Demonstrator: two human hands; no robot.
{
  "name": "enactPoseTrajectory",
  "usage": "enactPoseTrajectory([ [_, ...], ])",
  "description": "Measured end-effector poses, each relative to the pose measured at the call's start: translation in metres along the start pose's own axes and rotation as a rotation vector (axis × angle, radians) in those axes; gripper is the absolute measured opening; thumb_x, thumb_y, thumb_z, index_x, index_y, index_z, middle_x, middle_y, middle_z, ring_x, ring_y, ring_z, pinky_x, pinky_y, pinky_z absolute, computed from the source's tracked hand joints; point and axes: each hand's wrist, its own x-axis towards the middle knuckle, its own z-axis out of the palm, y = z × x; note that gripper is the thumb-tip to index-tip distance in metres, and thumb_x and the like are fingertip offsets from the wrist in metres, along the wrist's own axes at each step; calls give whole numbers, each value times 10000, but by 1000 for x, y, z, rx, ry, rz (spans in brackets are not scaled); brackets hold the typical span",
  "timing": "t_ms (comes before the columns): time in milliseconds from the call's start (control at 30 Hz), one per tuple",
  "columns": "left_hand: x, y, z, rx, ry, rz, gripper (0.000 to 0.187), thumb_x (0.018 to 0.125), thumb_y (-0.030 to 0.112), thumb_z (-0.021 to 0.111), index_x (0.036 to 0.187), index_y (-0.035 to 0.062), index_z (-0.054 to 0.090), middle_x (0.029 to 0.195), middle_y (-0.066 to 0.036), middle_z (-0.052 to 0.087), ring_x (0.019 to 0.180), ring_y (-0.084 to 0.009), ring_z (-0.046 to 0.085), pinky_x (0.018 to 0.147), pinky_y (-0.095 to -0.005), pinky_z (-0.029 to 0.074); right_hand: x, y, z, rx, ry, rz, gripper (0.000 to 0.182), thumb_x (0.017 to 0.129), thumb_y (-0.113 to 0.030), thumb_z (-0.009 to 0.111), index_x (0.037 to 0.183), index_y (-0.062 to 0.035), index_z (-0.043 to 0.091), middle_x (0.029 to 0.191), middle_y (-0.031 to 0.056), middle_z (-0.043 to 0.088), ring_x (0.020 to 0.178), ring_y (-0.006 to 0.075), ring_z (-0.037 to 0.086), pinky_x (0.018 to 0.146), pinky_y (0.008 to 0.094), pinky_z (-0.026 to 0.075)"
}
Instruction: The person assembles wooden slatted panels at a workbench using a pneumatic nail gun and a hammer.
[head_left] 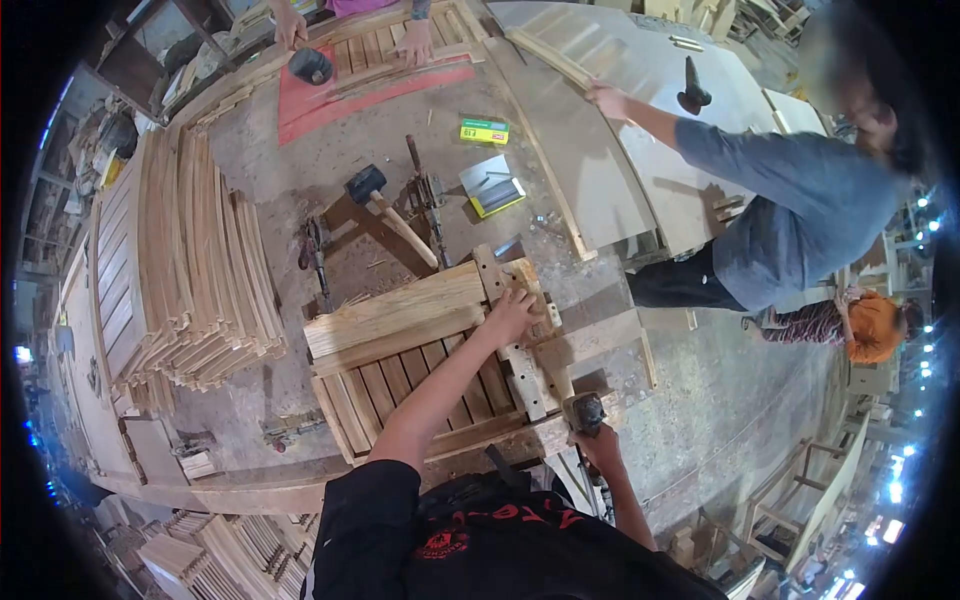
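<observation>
My left hand (512, 318) rests on a wooden bar with holes (522, 372), its fingers apart. The bar lies across the right end of a slatted wooden panel (405, 375). A wide pale board (395, 312) lies along the panel's far side. Low on the right, my right hand (602, 452) is closed around a tool with a dark, rounded head (585, 410); its exact kind is not clear. Beyond the panel lie a black-headed mallet (400, 232) and metal clamps (428, 200).
Stacked wooden slats (200, 260) stand on the left. A yellow-green box (484, 131) and an open box (492, 187) lie farther back. Across the table another person's hand holds a mallet (311, 66). A person in grey (790, 190) stands at the right, hand on a strip.
</observation>
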Motion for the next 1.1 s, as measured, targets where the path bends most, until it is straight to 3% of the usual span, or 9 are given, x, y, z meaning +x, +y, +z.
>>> enactPoseTrajectory([
  [33,2,2,-3,20,-37,-13,451,820,303,686,1257,274,579,1340,-128,442,1321,-331,373,1065,-550,281,-5,-14,-4,-50,42,-75,352,721,-318,779,829,2,678,646,108,659,574,193,645,549,356,500],
  [100,2,10,-10,59,-118,-37,480,846,322,658,1315,302,554,1383,-117,422,1335,-337,355,1075,-572,247,-4,-35,-10,41,-44,26,368,722,-323,780,858,5,682,689,127,678,644,213,671,601,367,514],
  [200,1,12,-9,-171,-86,19,378,812,221,666,1186,232,609,1334,-100,461,1347,-311,354,1089,-617,247,-6,-49,-14,59,-93,77,386,728,-332,780,892,6,691,744,148,699,713,236,693,654,379,524],
  [400,-1,10,17,-91,61,6,312,816,194,661,1114,118,602,1304,-115,466,1296,-336,408,1046,-627,277,-2,-60,-16,54,-94,36,413,767,-375,754,910,10,702,783,159,713,745,224,700,679,386,523],
  [600,-21,34,-29,-611,223,-346,255,831,176,675,1062,83,621,1036,-115,614,1067,-297,591,941,-426,438,-6,-71,-24,69,-120,54,396,802,-380,739,814,12,687,648,118,660,581,186,645,557,362,494],
  [767,-112,62,-31,-1519,578,-739,216,910,172,648,1023,-12,649,839,-64,678,717,-127,631,651,-263,491,-10,-73,-28,201,-165,35,327,845,-307,722,735,-10,640,543,45,567,437,127,540,418,318,405],
  [867,-151,86,-50,-1704,644,-893,239,919,188,640,961,-48,634,810,-35,639,737,-97,583,691,-276,476,-21,-98,-38,204,-100,-80,290,858,-262,718,748,-12,622,525,25,539,418,107,510,397,297,377],
  [1033,-100,120,-95,-1567,713,-739,219,943,190,620,992,-23,620,806,-33,629,718,-88,565,671,-264,466,-26,-174,-67,303,95,-480,285,840,-235,735,765,23,639,563,49,588,454,118,543,436,320,426],
  [1100,-68,124,-113,-1460,821,-694,225,961,199,601,1000,-22,606,810,-35,628,712,-81,555,648,-244,453,-35,-209,-82,440,58,-430,257,857,-205,725,757,16,640,578,36,595,454,100,534,427,300,411],
])
